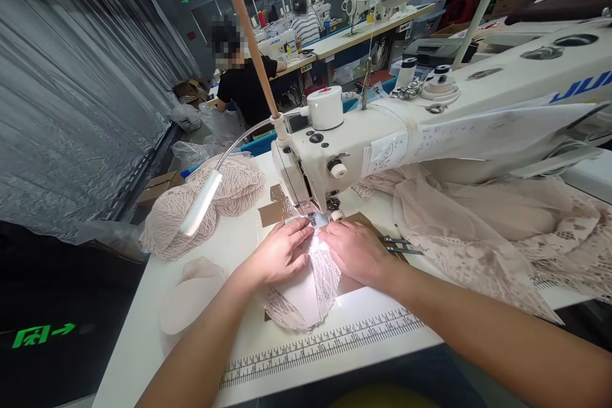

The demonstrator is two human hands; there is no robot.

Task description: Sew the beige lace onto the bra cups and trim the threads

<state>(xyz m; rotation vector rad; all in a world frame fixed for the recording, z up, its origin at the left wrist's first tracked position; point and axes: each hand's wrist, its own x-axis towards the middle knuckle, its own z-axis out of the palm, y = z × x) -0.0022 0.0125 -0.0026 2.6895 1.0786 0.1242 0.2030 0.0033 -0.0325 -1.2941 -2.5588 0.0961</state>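
Observation:
A white sewing machine (310,159) stands over the table, its needle area lit brightly. Under its presser foot lies a pale pink lace piece (327,277), which spreads toward the table's front edge. My left hand (282,250) rests on the piece's left side, fingers pressed together close to the presser foot. On the right side, my right hand (356,252) has its fingers curled down on the lace beside the foot. The fabric edge under the fingertips is lost in glare. Dark scissors (401,245) lie just right of my right hand.
Lace pieces (234,185) are piled at the back left, below a lamp (201,203). Smooth pale cups (191,299) lie at the left. More lace fabric (482,223) covers the right side. A ruler strip (325,345) runs along the front. A person (246,86) sits ahead.

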